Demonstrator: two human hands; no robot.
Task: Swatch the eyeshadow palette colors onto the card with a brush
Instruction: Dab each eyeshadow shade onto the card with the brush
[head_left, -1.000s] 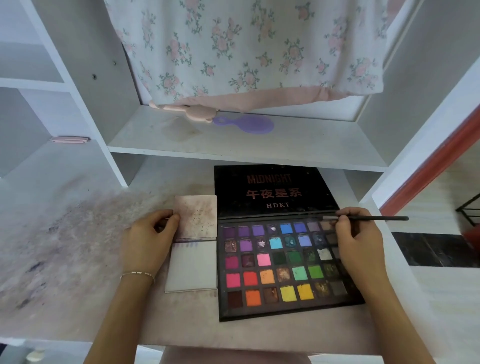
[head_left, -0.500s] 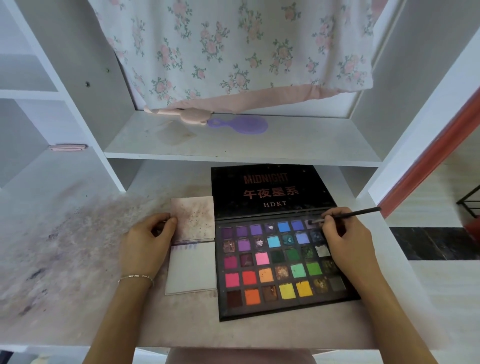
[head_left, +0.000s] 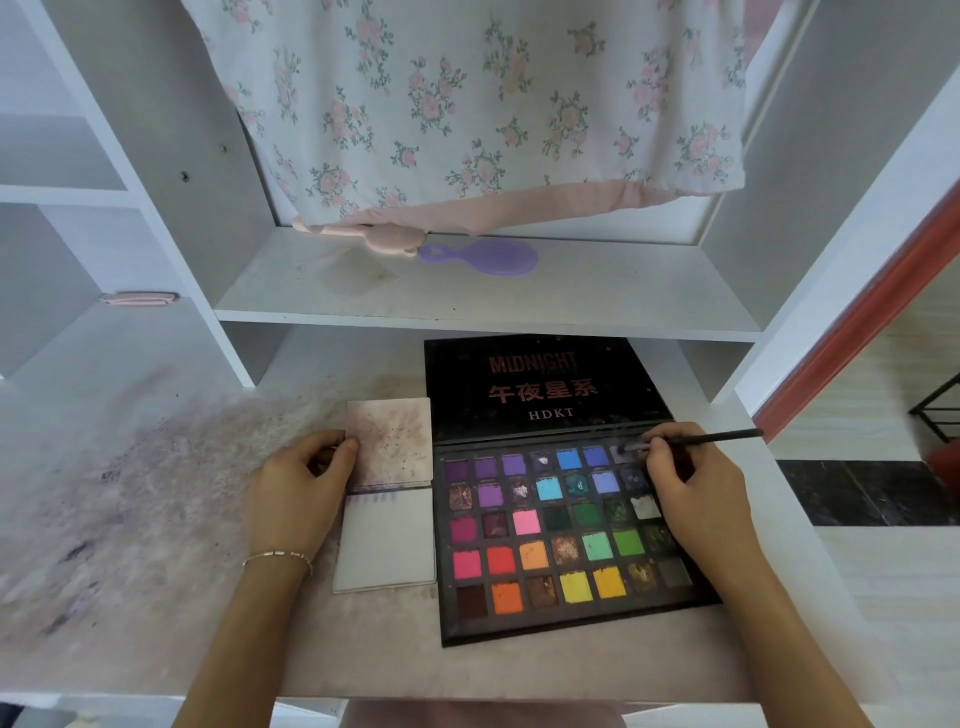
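Head view looks down on a desk (head_left: 156, 597), where the open eyeshadow palette (head_left: 566, 530) lies flat with its black lid (head_left: 540, 389) folded away to the far side. The right hand (head_left: 696, 499) pinches the brush (head_left: 696, 440) low on its handle, fingers curled round it near the bristle end — a short hold that likely gives finer control. The bristles rest in a pale lavender pan (head_left: 622, 453) in the far row, towards the right end, so this looks like the colour-loading step.

Just left of the palette, touching or nearly touching its edge, lies the card (head_left: 387, 540). Its near part is mostly blank, with a faint row of purple marks along its far edge; the stained sheet (head_left: 392, 444) beyond it is heavily smudged. The left hand (head_left: 301, 493) has its fingers curled against the left edge of that smudged sheet, thumb tip on it — probably to keep the paper from sliding under brush strokes. Whether it truly pinches the edge I cannot tell.

Most pans remain to be swatched, judging by the card.
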